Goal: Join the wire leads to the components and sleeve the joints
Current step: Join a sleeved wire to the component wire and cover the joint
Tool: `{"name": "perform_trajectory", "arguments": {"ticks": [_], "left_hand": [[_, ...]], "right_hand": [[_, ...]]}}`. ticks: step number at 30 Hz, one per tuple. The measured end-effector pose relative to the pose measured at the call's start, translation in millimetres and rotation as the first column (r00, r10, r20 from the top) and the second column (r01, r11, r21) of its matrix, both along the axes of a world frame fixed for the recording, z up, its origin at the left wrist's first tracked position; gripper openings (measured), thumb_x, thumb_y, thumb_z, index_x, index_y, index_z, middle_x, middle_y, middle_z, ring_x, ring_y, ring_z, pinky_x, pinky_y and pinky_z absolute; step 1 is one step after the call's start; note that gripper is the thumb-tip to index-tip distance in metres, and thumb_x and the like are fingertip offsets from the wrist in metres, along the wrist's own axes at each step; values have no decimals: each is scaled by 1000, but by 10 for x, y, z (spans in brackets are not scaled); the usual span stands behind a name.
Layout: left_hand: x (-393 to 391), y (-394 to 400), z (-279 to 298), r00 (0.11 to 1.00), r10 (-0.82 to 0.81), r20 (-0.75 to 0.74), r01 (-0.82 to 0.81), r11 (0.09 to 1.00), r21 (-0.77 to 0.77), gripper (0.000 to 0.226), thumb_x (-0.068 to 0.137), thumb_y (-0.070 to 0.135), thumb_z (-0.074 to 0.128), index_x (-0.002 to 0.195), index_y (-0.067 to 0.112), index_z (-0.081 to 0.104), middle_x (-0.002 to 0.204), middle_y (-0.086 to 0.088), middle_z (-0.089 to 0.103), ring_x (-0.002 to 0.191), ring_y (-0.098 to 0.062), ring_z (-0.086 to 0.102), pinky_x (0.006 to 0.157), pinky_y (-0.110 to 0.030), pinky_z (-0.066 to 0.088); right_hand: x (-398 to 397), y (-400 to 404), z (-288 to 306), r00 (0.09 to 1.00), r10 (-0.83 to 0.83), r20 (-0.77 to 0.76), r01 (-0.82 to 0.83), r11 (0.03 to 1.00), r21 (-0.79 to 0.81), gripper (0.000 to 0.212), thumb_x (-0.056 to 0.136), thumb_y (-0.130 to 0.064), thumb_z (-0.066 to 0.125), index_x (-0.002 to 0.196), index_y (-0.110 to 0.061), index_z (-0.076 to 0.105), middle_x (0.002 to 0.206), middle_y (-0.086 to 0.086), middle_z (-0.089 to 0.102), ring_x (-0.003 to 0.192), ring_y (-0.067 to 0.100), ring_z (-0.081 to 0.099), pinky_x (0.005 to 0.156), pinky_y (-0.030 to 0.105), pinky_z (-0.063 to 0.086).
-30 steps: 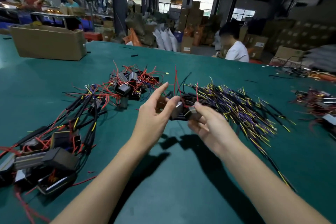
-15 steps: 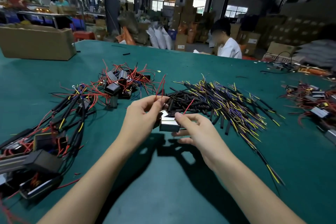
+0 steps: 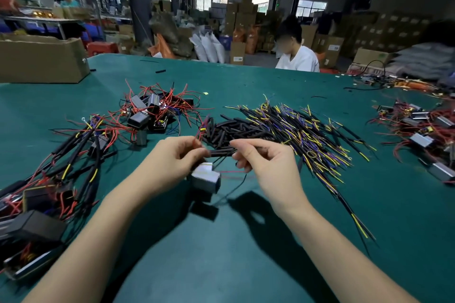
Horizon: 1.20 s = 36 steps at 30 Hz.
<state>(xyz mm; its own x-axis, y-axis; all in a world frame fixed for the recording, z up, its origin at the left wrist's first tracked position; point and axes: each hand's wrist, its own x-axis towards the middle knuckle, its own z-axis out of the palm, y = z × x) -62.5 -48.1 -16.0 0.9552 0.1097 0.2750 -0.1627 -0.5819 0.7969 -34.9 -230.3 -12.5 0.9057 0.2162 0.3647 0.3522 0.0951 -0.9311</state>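
Black sleeve [image 3: 221,153] is pinched between left hand [image 3: 172,160] and right hand [image 3: 266,162], just above the dangling component [image 3: 206,177]. Behind it lies the sleeve pile [image 3: 236,128]. Risk: fine red lead [image 3: 230,171] may miss the bore or slip out.

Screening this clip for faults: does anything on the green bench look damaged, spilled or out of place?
Nothing stands out. Two stray black sleeve offcuts lie apart near the green table's far edge; the wire piles are loose but sorted by kind.

Two bare forearms [image 3: 103,236], sleeveless, ringless fingers [image 3: 242,155]
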Motion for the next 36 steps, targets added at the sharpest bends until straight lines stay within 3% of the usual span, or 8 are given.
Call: {"name": "perform_trajectory", "arguments": {"ticks": [4, 8, 14, 19, 23, 26, 29, 36], "left_hand": [[-3, 95, 0, 986, 157, 59, -167, 954, 251, 16, 91, 15, 61, 76, 19, 66, 76, 1, 70, 75, -23, 63, 73, -27, 49], [-31, 4, -44, 985, 141, 94, -166, 922, 349, 13, 92, 11, 57, 89, 18, 67, 84, 4, 72, 89, -21, 67, 91, -40, 47], [-63, -241, -54, 994, -14, 110, 6, 997, 77, 12, 98, 19, 49, 90, 19, 57, 76, 7, 70, 71, -13, 60, 69, -24, 44], [-64, -330, -70, 992, -75, 106, 89, 987, -134, 25, 100, 22, 44, 95, 18, 68, 70, -4, 59, 70, -15, 55, 72, -29, 43], [-53, -321, -78, 990, -84, 118, 103, 980, -168, 27, 100, 20, 45, 99, 16, 72, 65, 2, 55, 61, 9, 50, 63, -10, 35], [-26, -310, -112, 991, -95, 99, 106, 988, -112, 25, 99, 26, 47, 94, 27, 71, 57, 9, 52, 61, -9, 43, 62, -33, 36], [-12, -287, -128, 987, -140, 73, 146, 986, -82, 24, 100, 29, 47, 93, 37, 69, 80, -26, 60, 77, -13, 44, 79, -49, 45], [-20, -289, -127, 981, -193, 34, 194, 980, -39, 32, 97, 39, 43, 105, 24, 70, 99, -19, 69, 85, -12, 55, 91, -49, 44]], "right_hand": [[58, -20, -84, 972, -32, -231, 29, 999, -14, 13, 89, -9, 64, 79, -9, 72, 61, 0, 67, 49, 6, 55, 50, 14, 42], [45, -22, -169, 904, 44, -424, -96, 990, -102, 16, 92, -12, 60, 80, -8, 70, 68, 3, 66, 52, 6, 56, 52, 12, 43], [20, 0, -190, 877, 79, -473, -122, 991, -61, 16, 92, -15, 61, 80, -9, 70, 64, 0, 66, 53, 7, 56, 54, 14, 43], [45, -35, -189, 873, 86, -481, -139, 987, -76, 13, 91, -15, 63, 82, -8, 71, 69, 2, 67, 55, 8, 58, 57, 15, 44], [76, -55, -166, 989, -62, -132, 19, 953, -303, 10, 85, -13, 71, 94, -11, 73, 82, 0, 71, 67, 1, 65, 62, 10, 47], [68, -50, -159, 987, -94, 132, 129, 947, -293, 21, 81, -15, 74, 101, -21, 72, 85, -4, 70, 81, 10, 65, 74, 21, 50], [54, -49, -156, 940, -113, 323, 197, 950, -241, 18, 81, -13, 74, 98, -20, 72, 81, -5, 69, 76, 7, 62, 71, 18, 47], [63, -53, -150, 900, -86, 427, 230, 927, -298, 16, 81, -13, 75, 96, -19, 72, 79, -5, 68, 73, 10, 61, 64, 20, 45]]}}
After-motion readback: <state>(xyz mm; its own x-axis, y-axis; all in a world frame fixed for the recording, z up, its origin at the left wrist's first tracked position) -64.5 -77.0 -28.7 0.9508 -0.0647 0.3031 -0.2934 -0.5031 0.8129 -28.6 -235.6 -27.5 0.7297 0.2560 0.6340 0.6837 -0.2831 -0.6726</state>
